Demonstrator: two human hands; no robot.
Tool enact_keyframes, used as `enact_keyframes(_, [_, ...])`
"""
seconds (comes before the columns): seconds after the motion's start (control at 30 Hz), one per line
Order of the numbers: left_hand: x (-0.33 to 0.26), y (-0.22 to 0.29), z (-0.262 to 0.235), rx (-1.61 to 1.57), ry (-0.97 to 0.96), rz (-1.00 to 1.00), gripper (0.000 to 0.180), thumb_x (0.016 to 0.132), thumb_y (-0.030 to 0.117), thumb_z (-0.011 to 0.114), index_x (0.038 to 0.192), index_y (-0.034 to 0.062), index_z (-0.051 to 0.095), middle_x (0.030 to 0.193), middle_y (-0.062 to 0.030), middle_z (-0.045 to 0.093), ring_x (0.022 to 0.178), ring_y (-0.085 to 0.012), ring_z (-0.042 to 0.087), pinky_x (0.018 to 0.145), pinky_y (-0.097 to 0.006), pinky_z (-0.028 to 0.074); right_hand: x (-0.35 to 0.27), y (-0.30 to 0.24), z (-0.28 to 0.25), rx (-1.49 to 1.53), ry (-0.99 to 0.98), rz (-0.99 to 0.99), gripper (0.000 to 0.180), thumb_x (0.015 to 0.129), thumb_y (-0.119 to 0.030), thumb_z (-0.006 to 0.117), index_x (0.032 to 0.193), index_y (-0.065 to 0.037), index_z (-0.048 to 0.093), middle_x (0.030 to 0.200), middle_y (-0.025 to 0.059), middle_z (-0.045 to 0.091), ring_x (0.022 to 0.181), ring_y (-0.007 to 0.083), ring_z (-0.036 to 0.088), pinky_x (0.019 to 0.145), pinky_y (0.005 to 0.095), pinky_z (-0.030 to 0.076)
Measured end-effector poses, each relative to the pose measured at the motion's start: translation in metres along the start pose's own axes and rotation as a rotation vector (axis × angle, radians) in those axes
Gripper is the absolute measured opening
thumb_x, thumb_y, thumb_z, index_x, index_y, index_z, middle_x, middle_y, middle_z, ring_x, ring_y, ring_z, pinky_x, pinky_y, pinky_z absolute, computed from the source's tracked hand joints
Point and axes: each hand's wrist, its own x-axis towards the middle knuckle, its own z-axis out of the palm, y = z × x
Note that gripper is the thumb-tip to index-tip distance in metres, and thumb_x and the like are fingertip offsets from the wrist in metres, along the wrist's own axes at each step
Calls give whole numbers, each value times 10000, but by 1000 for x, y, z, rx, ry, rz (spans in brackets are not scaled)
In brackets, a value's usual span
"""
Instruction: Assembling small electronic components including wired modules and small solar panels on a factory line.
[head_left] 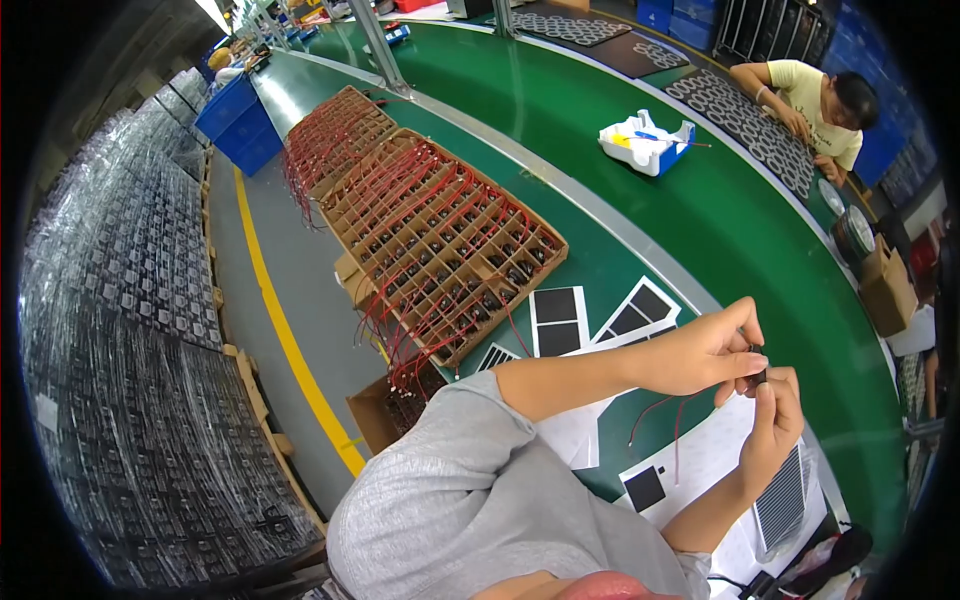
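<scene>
your left hand (705,355) has its fingers (745,338) drawn together, pinching a small dark part (760,374) at the tips. your right hand (772,425) comes up from below and its fingers (764,392) close on the same part, so both hands meet around it, held up above the counter. thin red wires (662,412) hang down from the part and curl over the white paper sheets (700,455) on the green counter (620,150). a ribbed grey panel (782,505) lies just beside your right wrist. black square pads on white backing sheets (558,320) lie left of your left forearm. beyond them sits a brown cardboard divider tray (440,240) filled with dark parts and red wires. farther off on the counter stands a white and blue tray (646,140), and another person (810,100) works across from it.
</scene>
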Motion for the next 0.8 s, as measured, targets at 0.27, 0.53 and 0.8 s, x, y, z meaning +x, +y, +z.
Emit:
enact_keyframes(0.27, [-1, -6, 6, 167, 119, 46, 161, 860, 115, 471, 897, 20, 347, 692, -57, 514, 573, -88, 505, 524, -216, 402, -2, 3, 10, 1, 38, 55, 181, 818, -102, 513, 687, 23, 503, 690, 50, 461, 642, 125, 416, 557, 229, 317])
enact_keyframes(0.53, [-1, -7, 6, 360, 175, 132, 231, 815, 137, 559, 894, 21, 374, 630, -27, 477, 568, -65, 442, 506, -218, 358, -2, 0, 5, -33, -13, 125, 178, 828, -103, 497, 706, 27, 494, 696, 55, 477, 645, 127, 429, 583, 228, 336])
enact_keyframes(0.8, [0, -13, 6, 91, 91, 112, 223, 844, 137, 521, 913, 28, 339, 658, -54, 496, 488, -70, 444, 449, -192, 342, -3, 3, 3, 8, 25, 92, 181, 821, -123, 516, 715, 23, 501, 700, 55, 484, 651, 125, 438, 579, 226, 340])
